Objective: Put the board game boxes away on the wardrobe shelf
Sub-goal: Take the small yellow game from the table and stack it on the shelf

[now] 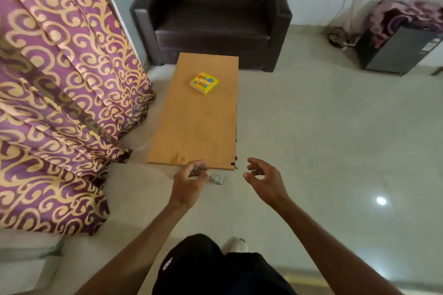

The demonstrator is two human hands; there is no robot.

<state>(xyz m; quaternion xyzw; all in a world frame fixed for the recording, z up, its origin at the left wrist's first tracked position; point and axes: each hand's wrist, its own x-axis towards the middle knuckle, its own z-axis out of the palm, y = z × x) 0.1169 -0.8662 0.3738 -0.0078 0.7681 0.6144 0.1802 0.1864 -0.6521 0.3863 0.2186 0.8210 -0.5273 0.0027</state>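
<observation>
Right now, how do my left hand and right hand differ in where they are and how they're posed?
The left hand overlaps the near edge of the wooden table, back toward the camera; the right hand hangs over bare floor past the table's corner, turned more sideways. The left hand's fingers curl tighter; the right hand's spread wider. Both are empty and far short of the yellow box.

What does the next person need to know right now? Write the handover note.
Left hand: empty, fingers loosely curled, at the near end of the wooden table.
Right hand: empty, open, just off the table's near right corner.
One yellow game box lies flat on the far half of the table, nearer the dark armchair; neither hand touches it.
Done: nothing visible; the wardrobe shelf is out of view.
Left: pick up the box and carry it to the shelf.
</observation>
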